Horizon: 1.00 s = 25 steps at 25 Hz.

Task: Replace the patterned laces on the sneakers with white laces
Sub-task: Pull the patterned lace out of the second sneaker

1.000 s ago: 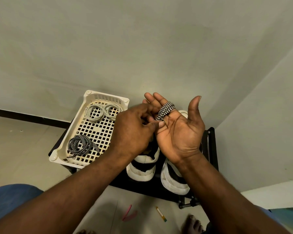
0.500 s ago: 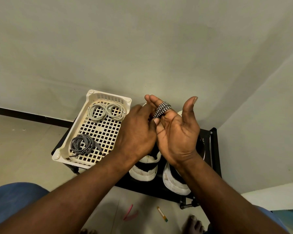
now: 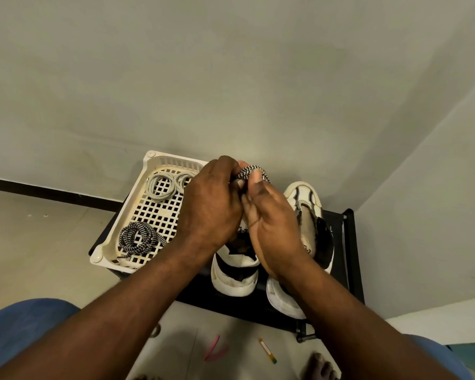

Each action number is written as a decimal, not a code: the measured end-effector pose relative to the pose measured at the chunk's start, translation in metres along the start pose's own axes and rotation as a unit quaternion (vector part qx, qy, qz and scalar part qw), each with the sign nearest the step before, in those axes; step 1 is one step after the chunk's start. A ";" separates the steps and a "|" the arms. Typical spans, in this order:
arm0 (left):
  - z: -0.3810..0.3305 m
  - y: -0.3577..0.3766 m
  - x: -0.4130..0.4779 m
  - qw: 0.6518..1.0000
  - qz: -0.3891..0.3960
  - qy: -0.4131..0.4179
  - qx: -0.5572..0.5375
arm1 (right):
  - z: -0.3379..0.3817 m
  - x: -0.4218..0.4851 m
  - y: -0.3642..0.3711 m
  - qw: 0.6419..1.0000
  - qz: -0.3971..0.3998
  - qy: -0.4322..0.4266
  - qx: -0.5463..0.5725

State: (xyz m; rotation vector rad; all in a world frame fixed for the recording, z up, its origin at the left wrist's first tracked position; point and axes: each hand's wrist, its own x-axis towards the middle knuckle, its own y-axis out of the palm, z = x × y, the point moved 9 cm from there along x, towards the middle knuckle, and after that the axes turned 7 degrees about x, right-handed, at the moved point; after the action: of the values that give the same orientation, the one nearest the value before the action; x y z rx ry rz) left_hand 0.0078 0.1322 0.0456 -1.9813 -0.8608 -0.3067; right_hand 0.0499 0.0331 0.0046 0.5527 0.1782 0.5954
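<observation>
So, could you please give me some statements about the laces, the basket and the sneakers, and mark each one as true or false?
1. The left hand and the right hand both hold a patterned lace. True.
2. The white laces lie in the basket. True.
3. The basket holds no patterned lace. False: a second patterned lace lies coiled at its near end.
4. The sneakers stand inside the basket. False: they stand on the black rack, beside the basket.
</observation>
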 end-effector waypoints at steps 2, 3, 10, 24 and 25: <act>-0.005 0.002 -0.002 0.999 0.004 0.037 0.030 | 0.003 -0.005 0.003 0.995 -0.004 0.029 0.098; -0.006 0.003 -0.002 0.998 0.006 0.046 0.047 | 0.005 -0.008 0.002 0.992 -0.023 0.043 0.116; 0.060 0.004 0.022 0.981 0.107 -0.161 0.002 | 0.037 -0.020 -0.008 0.962 -0.041 -0.125 -0.239; 0.097 -0.015 -0.019 0.911 0.263 -0.231 -0.216 | -0.016 0.019 0.005 0.905 -0.034 -0.052 -0.422; 0.104 -0.020 -0.022 0.919 0.267 -0.224 -0.185 | -0.020 0.019 0.013 0.887 -0.026 -0.062 -0.456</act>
State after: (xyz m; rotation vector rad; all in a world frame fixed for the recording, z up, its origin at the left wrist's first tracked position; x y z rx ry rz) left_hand -0.0342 0.2150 -0.0093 -2.6042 -0.5157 0.3425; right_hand 0.0524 0.0619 -0.0050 -0.3329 -0.2134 0.5206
